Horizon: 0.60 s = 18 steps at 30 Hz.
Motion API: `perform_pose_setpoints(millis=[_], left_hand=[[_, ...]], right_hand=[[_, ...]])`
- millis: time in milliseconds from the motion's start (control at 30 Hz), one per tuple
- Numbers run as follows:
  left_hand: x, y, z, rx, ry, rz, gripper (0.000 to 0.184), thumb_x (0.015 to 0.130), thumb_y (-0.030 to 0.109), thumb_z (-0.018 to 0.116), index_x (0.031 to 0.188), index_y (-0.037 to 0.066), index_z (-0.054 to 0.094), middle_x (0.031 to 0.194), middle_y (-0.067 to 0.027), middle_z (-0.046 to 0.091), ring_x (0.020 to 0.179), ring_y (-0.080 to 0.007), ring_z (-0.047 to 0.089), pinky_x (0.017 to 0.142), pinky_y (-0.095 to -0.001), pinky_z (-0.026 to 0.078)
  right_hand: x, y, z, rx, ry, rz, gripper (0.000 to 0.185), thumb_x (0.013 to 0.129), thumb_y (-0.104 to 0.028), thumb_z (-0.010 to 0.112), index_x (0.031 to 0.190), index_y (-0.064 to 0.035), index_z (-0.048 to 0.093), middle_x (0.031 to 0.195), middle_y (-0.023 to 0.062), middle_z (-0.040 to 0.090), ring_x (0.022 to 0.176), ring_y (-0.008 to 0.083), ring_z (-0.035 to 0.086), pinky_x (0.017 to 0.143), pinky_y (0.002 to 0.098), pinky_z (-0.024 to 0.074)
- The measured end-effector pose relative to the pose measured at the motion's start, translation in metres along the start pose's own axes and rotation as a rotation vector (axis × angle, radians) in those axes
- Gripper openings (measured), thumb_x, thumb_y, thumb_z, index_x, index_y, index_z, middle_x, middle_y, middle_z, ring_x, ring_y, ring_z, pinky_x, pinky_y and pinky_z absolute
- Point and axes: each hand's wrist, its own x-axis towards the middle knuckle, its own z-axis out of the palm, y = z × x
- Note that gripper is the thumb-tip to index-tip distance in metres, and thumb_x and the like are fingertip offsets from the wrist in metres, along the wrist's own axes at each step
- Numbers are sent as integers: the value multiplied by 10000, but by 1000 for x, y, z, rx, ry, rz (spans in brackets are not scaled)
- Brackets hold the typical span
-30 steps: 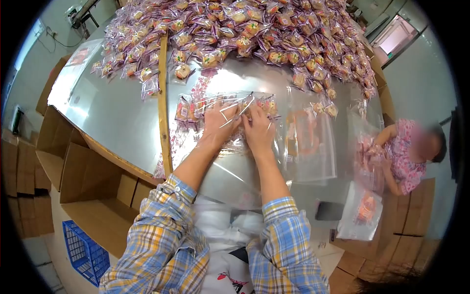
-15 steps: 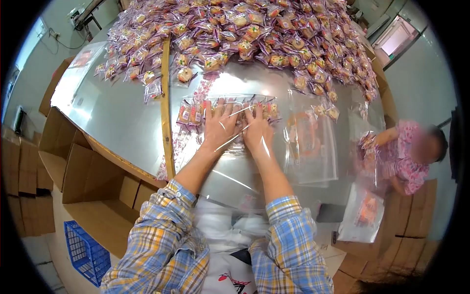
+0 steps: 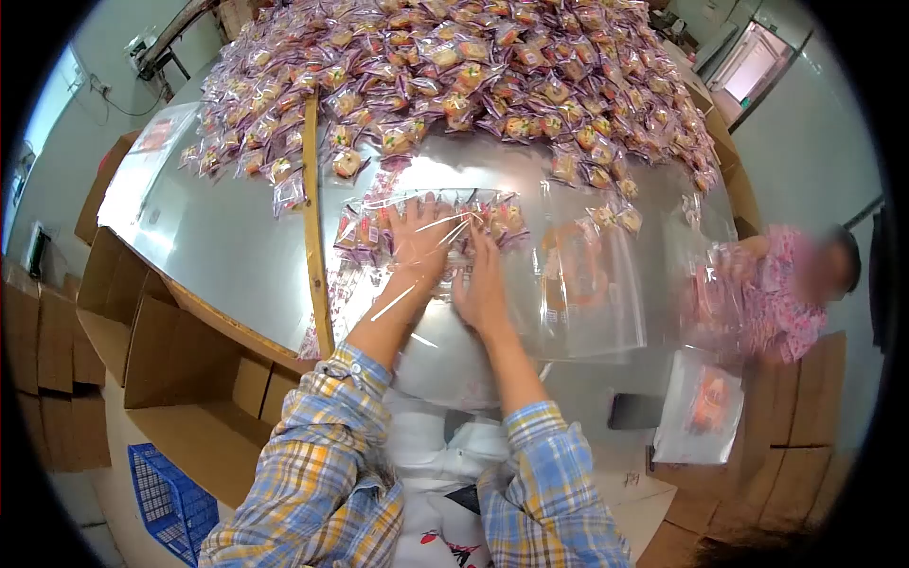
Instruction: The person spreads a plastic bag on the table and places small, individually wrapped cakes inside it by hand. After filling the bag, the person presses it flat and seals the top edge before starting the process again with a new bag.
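A row of small wrapped cakes [image 3: 362, 230] lies in a clear plastic bag [image 3: 436, 364] on the metal table. My left hand [image 3: 418, 237] rests flat on the middle of the row, fingers spread. Beside it, my right hand [image 3: 481, 284] is turned partly on its edge, its fingers stretched toward the row's right part. Shiny streaks of clear film cross both hands and my left forearm, so the hands seem to be inside the bag. Whether the right fingertips press on a packet is hard to see.
A big heap of wrapped cakes [image 3: 454, 76] covers the table's far side. A wooden strip [image 3: 311, 189] runs along the left. Clear printed bags [image 3: 597, 293] lie at right, near a person in pink [image 3: 786, 293]. Cardboard boxes [image 3: 189, 379] and a blue crate [image 3: 172, 502] stand lower left.
My right hand has drawn back from lying flat on the packets and turned onto its edge, uncovering the row's right part. My left hand stays on the row. The view has shifted slightly.
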Motion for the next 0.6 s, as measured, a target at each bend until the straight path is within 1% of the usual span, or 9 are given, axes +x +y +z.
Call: perform_pose_setpoints(millis=[100,133,233,267,333,400,467,500,600], left_hand=[[-11,3,8,100,143,72,550,1001,384,578,1483,124,538,1589,-137,479,1483,-356,407,1219,-646,203],[-11,8,11,130,152,78,577,972,338,611,1490,99,525,1580,-145,490,1481,-362,420,1236,-612,218],[-17,19,11,47,202,321,594,934,291,645,1481,89,532,1560,-148,513,1471,-379,438,1233,-585,257],[-13,23,13,-99,177,281,566,917,262,650,1458,124,558,1535,-137,541,1436,-392,479,1211,-585,305],[-9,19,20,-61,214,305,534,908,254,661,1425,145,585,1525,-133,551,1424,-389,494,1197,-585,324],[-7,19,22,-79,234,296,460,900,221,674,1356,175,634,1517,-131,558,1393,-398,523,1169,-604,349],[-7,22,26,-192,189,261,456,926,135,580,1380,102,594,1517,-152,549,1392,-429,507,1159,-611,351],[-7,25,26,-248,165,250,456,939,92,533,1392,66,574,1517,-163,545,1392,-444,500,1154,-614,352],[-7,37,19,-205,173,235,498,916,87,571,1412,44,550,1513,-136,546,1369,-448,511,1158,-572,364]], right_hand=[[-20,-8,1,-49,-250,169,801,890,-96,659,1582,33,278,1442,281,511,1380,452,469,1169,497,382],[-23,-11,2,-44,-255,184,787,903,-128,656,1567,67,280,1431,301,527,1377,467,467,1162,508,383],[-26,-9,5,172,-184,221,747,914,-165,649,1538,85,323,1439,304,527,1363,476,473,1173,508,370],[-30,-9,4,103,-174,157,706,920,-162,643,1512,94,356,1434,303,533,1359,474,477,1174,507,369],[-45,-9,2,-36,-158,26,627,930,-154,631,1458,113,423,1424,302,546,1350,471,484,1177,503,368],[-51,-11,0,-67,-175,-20,551,940,-145,618,1402,122,480,1407,309,553,1342,476,485,1182,505,362],[-53,-13,-2,-74,-185,-44,468,945,-131,606,1333,125,549,1397,313,558,1338,479,486,1177,514,367],[-56,-14,-1,-79,-178,-36,471,937,-133,610,1325,127,552,1389,310,562,1331,479,490,1174,517,370],[-59,-11,0,-105,-157,-37,495,905,-156,628,1312,117,562,1370,295,572,1318,477,497,1167,526,372]])
